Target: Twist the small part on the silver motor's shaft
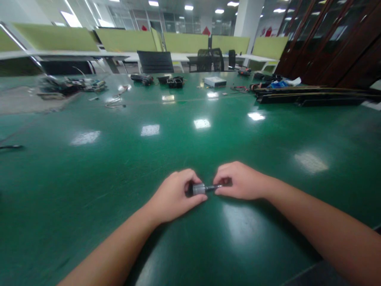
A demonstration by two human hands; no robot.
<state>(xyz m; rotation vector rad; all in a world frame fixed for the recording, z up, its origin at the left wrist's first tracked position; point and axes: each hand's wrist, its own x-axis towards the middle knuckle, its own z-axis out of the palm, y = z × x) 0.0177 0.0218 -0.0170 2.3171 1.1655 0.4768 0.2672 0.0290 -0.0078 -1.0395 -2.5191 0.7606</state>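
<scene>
Low over the green table, just right of the middle, I hold a small dark cylinder with a grey band and a thin shaft (199, 189). My left hand (177, 196) is wrapped round its thick end, thumb along the near side. The fingers of my right hand (238, 180) pinch the tip of the thin shaft, which points right. A short gap separates the two hands, and the shaft shows in it. Blur hides what exactly the thing is, and my left fingers cover part of its thick end.
The glossy green table (119, 167) carries ceiling-light reflections. Along its far side lie a silver box (214, 82), black parts (175, 82), a cable (116, 100) and a cluttered heap (71, 85). Long black bars (315, 96) lie at the far right. Chairs (155, 62) stand behind.
</scene>
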